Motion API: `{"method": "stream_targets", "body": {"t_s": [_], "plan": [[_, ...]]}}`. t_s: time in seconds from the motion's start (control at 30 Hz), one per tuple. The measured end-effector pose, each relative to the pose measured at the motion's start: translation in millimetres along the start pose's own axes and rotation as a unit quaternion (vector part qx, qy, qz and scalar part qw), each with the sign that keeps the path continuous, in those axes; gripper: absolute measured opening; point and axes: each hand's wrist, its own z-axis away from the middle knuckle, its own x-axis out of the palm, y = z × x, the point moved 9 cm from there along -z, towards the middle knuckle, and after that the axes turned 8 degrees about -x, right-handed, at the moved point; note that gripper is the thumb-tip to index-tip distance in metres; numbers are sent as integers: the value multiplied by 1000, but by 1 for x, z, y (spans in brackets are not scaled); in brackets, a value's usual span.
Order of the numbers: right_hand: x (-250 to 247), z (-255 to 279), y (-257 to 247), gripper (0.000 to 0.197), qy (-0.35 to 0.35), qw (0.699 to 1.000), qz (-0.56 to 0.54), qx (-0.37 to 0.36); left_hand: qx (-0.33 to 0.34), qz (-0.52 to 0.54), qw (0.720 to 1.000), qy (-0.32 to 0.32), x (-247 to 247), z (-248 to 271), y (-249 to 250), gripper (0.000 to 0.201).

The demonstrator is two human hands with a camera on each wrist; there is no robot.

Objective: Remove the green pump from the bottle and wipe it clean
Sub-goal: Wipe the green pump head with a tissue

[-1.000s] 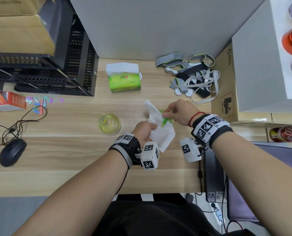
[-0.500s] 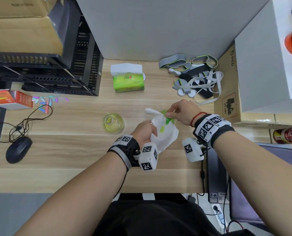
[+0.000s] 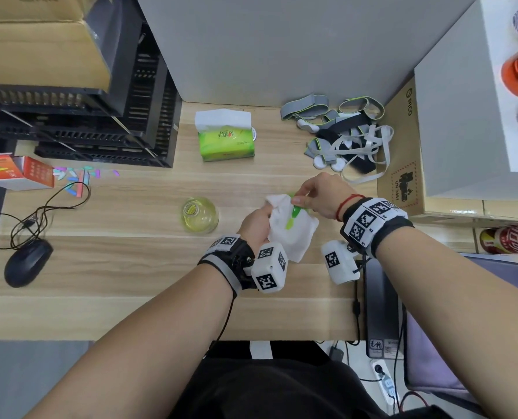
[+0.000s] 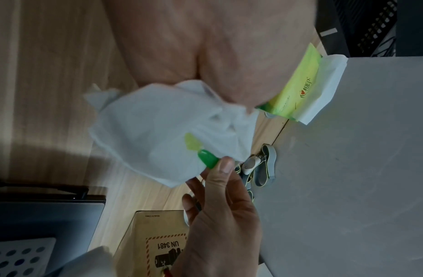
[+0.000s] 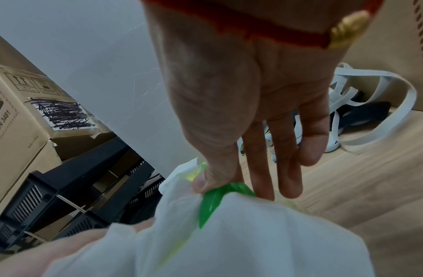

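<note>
Pump (image 3: pixel 291 217), bright green, half wrapped in crumpled white tissue (image 3: pixel 291 234)

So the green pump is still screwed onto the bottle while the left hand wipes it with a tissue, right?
Not quite. The pump is already off: the head view shows the bottle standing open-mouthed on the desk, apart from the hands. The right hand pinches the pump in the air, and the left hand does hold the tissue against it.

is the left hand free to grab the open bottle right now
Probably not as is: the left hand grips the tissue around the green pump. The bottle stands just beside it on the desk, nothing between.
</note>
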Motion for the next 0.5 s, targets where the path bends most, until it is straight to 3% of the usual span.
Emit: {"method": "stream_targets", "body": {"t_s": [0.13, 0.27, 0.5], "plan": [[1, -2, 1, 26, 3, 1000, 3, -1, 36, -90, 995, -24, 14, 10, 8, 5], [0, -1, 1, 28, 8, 1000, 1, 3, 70, -64, 995, -22, 18, 10, 10, 18], [-1, 1, -1, 28, 7, 1000, -4, -1, 84, -83, 993, -4, 13, 17, 10, 16]]}}
